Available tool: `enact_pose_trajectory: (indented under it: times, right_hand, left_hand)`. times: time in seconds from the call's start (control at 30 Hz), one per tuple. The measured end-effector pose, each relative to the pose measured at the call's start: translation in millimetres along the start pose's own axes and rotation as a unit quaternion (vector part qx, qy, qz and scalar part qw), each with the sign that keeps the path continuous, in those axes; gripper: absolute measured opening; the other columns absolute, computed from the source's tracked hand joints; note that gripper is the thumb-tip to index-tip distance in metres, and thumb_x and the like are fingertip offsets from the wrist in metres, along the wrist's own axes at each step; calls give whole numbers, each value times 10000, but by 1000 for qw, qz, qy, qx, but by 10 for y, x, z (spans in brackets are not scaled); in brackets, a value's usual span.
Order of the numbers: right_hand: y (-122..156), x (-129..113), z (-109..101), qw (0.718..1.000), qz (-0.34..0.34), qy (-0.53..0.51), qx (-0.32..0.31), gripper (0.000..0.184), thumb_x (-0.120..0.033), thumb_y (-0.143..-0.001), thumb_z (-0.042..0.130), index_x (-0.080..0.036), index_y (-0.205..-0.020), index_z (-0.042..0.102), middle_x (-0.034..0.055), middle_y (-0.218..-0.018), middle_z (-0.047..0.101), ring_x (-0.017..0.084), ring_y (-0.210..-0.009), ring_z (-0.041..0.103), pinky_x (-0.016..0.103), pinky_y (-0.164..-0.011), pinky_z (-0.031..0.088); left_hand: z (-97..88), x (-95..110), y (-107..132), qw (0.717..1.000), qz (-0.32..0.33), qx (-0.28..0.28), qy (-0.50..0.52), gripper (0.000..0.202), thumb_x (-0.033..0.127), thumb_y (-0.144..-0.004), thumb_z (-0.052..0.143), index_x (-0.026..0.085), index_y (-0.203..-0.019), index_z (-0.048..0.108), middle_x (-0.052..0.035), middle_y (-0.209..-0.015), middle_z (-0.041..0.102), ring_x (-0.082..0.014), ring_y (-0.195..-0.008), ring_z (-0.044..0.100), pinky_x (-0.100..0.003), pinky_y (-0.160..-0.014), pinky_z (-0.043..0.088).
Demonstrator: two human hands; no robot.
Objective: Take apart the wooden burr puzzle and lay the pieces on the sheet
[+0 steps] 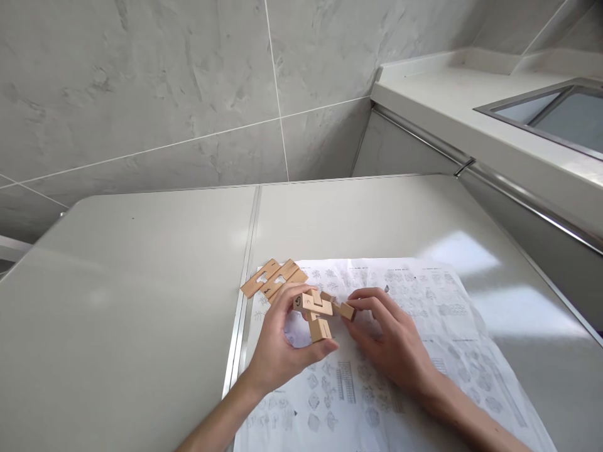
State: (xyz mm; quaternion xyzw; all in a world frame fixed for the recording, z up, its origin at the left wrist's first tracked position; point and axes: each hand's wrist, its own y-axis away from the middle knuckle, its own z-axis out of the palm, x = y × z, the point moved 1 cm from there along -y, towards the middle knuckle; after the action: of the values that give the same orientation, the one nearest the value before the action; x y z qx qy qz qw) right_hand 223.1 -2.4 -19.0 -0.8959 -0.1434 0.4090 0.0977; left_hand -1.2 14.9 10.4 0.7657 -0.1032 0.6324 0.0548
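Observation:
My left hand (277,342) is closed around a partly joined cluster of notched wooden puzzle pieces (318,314), thumb below and fingers on top. My right hand (389,336) pinches the end of a wooden piece (347,310) that sticks out of the cluster to the right. Both hands hover just above a printed instruction sheet (424,326) with many small diagrams. Three loose flat wooden pieces (273,279) lie side by side just beyond my left hand, at the sheet's top-left corner.
The sheet lies on a pale grey folding table (132,301) with a metal seam (242,301) down its middle. A tiled grey wall stands behind. A raised white counter (471,125) with a steel sink (556,113) runs along the right.

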Motion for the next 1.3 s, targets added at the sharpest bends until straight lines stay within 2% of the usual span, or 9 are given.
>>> enact_pose_trajectory:
  times: [0.1, 0.23, 0.43, 0.63, 0.77, 0.97, 1.07, 1.2, 1.3]
  right_hand:
    - [-2, 8, 29, 999, -17, 28, -1, 52, -259, -1037, 663, -278, -1065, 623, 122, -1257, 684, 324, -1108, 680, 453, -801, 591]
    - [6, 11, 59, 999, -25, 34, -10, 108, -283, -1025, 716, -278, -1011, 609, 127, -1326, 649, 367, -1213, 605, 529, -888, 583]
    - [0, -18, -4, 998, -29, -32, -41, 324, -253, -1003, 712, -299, -1302, 596, 140, -1402, 576, 364, -1291, 561, 556, -979, 582]
    - [-11, -55, -51, 994, -68, -72, -51, 243, -241, -1040, 655, -302, -1275, 657, 131, -1397, 556, 347, -1287, 561, 536, -999, 583]
    - [-16, -52, -54, 992, -86, -73, -49, 173, -244, -1053, 649, -292, -1213, 694, 133, -1358, 584, 340, -1252, 592, 508, -974, 602]
    - [-20, -54, -116, 988, -80, -124, -54, 230, -222, -1087, 569, -284, -1278, 679, 130, -1320, 594, 310, -1215, 652, 463, -964, 619]
    - [-30, -35, -123, 989, -49, -134, -33, 191, -241, -1094, 568, -276, -1255, 665, 127, -1299, 612, 305, -1210, 667, 459, -974, 616]
    - [-47, 29, -74, 997, 23, -71, 24, 85, -290, -1095, 589, -267, -1146, 654, 122, -1264, 639, 310, -1167, 678, 466, -915, 614]
    - [-48, 67, -29, 998, 51, -8, 34, 60, -317, -1076, 619, -268, -1048, 640, 116, -1249, 648, 330, -1181, 652, 503, -912, 599]
  left_hand:
    - [2, -11, 15, 1000, -2, -12, -6, 633, 570, -791, 936, 328, -1300, 646, -80, -1318, 655, -324, -1268, 648, -460, -1050, 552]
    - [15, -44, 26, 999, 3, -28, -21, 668, 573, -774, 946, 323, -1313, 642, -88, -1299, 664, -325, -1227, 657, -446, -993, 561]
    - [35, -34, 9, 998, 36, -50, -32, 661, 564, -775, 951, 354, -1318, 637, -63, -1259, 670, -303, -1169, 656, -425, -958, 558]
    - [38, -54, 20, 992, 65, -99, -37, 728, 571, -743, 973, 379, -1355, 628, -71, -1312, 643, -324, -1214, 634, -476, -1030, 545]
    - [52, -71, 31, 988, 74, -124, -55, 771, 553, -731, 987, 383, -1383, 612, -68, -1319, 642, -309, -1196, 654, -468, -1036, 560]
    - [-15, -13, -3, 988, 87, -86, -100, 662, 511, -789, 953, 339, -1322, 599, -62, -1252, 666, -287, -1124, 673, -433, -949, 588]
    - [-75, -12, -22, 983, 94, -41, -150, 651, 473, -799, 950, 315, -1301, 566, -67, -1278, 655, -297, -1191, 666, -436, -979, 584]
    - [-90, -48, -26, 955, 149, -3, -255, 658, 473, -762, 962, 266, -1238, 558, -118, -1359, 590, -351, -1283, 619, -505, -1036, 563]
    - [-63, -67, -22, 927, 182, 6, -329, 655, 495, -734, 965, 238, -1179, 558, -151, -1357, 595, -387, -1267, 606, -551, -1031, 554]
